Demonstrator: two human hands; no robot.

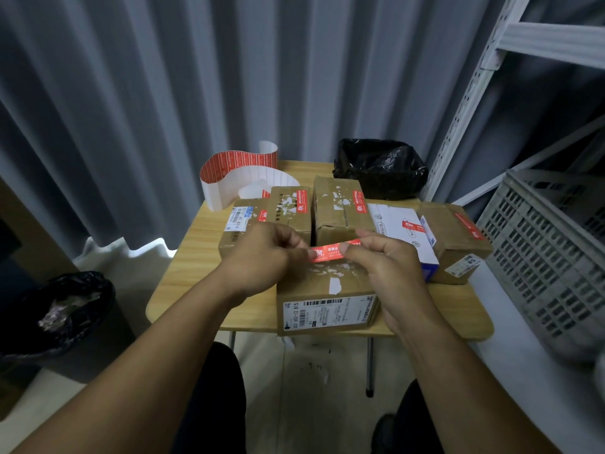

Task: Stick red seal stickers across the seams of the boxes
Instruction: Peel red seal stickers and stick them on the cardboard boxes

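Both hands meet over a small wooden table [183,267]. The left hand [265,257] pinches one end of a red seal sticker [329,253] and the right hand [386,260] pinches the other, holding it stretched flat over the top of the nearest box [327,309], a brown carton with a barcode label on its front. Behind it stand four more boxes, each with a red sticker on top: two brown cartons [289,204] [340,208], a white box [402,227] and another brown carton [458,244]. A curled sticker strip [235,165] and a black bag [379,165] sit at the table's far edge. A grey crate [550,250] stands to the right, a lined bin [59,309] to the left.
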